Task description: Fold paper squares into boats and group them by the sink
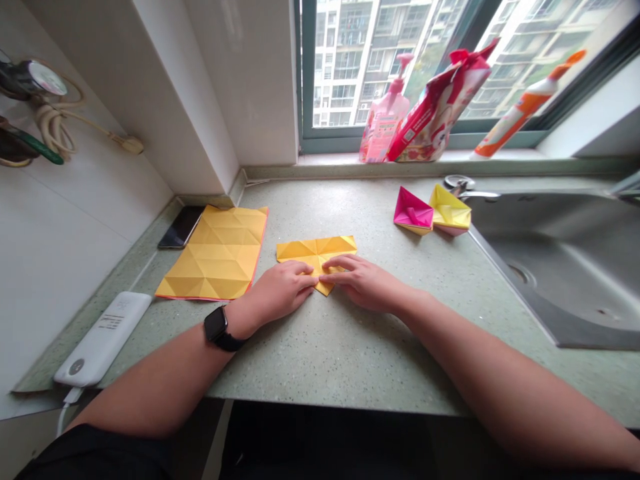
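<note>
A sheet of yellow origami paper (317, 247), partly folded, lies on the counter in front of me. Its far side is a wide creased strip, and a pointed corner shows at the near side. My left hand (280, 289) pinches the left part of its near flap, thumb and fingertips close together. From the right, my right hand (367, 283) has its thumb and forefinger on the same paper, beside the left fingertips near the middle. The fingers cover part of the near folds. A black watch (217, 325) is on my left wrist.
Larger creased yellow sheets (215, 250) lie left, by a black phone (181, 227) and a white power bank (103, 339). Pink (413, 212) and yellow (451, 209) folded paper boats stand before the sink (565, 280). A pump bottle (385, 123) and other packages line the windowsill.
</note>
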### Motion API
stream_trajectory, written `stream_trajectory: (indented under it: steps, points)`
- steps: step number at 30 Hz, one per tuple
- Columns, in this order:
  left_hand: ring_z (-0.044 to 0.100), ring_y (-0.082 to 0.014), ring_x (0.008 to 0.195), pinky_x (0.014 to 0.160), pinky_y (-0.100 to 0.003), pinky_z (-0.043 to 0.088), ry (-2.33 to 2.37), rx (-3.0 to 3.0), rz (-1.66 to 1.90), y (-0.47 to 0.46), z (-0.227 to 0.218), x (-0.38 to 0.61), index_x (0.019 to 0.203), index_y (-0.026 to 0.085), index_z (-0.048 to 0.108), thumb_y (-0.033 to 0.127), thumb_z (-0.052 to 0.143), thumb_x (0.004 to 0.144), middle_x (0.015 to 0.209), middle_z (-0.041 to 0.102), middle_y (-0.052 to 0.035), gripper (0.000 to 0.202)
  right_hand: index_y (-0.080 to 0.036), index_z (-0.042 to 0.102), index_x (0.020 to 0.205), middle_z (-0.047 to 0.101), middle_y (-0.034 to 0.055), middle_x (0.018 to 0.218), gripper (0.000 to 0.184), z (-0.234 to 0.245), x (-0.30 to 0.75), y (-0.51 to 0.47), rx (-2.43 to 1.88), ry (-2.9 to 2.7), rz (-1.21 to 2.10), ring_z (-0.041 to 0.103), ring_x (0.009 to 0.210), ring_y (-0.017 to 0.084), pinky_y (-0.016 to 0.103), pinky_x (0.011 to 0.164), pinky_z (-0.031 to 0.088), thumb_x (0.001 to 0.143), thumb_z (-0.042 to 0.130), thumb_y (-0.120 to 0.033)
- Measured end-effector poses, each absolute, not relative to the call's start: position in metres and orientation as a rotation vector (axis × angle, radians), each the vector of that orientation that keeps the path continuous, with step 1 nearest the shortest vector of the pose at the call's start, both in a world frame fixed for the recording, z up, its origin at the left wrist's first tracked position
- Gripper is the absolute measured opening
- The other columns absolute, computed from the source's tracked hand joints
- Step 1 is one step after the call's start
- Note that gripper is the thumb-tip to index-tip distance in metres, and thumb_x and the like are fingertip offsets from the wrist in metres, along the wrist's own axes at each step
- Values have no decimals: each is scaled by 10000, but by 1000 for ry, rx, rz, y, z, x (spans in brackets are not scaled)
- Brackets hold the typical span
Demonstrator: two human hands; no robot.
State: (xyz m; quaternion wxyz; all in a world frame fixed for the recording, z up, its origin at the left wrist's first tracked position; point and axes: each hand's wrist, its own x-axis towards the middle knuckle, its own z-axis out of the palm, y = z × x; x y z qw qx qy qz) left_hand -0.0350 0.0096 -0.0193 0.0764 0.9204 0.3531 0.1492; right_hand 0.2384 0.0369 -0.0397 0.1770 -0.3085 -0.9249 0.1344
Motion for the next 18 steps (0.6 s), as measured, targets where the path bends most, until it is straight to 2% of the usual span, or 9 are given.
stream_trajectory:
  steps: [4,10,18]
  points:
    - [716,-252,1085,953,-403,593,983,2763,394,0,-15,-35,1158,241,815,271,654,1079,1234,743,-101,182,-379,813,1303,754,46,1389,495,-42,238,38,-889,-2624,392,697,1302,262,503,1135,582,996,585,-64]
    - [703,-272,1141,1014,-449,575,924,2743,385,-5,-14,-35,1234,277,813,311,686,1070,1289,723,-115,210,-386,791,1348,760,50,1375,511,-39,237,36,-905,-2623,408,702,1288,261,497,1140,582,1000,598,-66]
    - [702,-278,1110,966,-442,587,1093,2729,336,-12,-12,-33,1227,277,824,272,652,1078,1273,734,-104,228,-373,818,1281,755,61,1380,400,-37,236,35,-905,-2613,421,712,1273,275,507,1104,603,1047,600,-133]
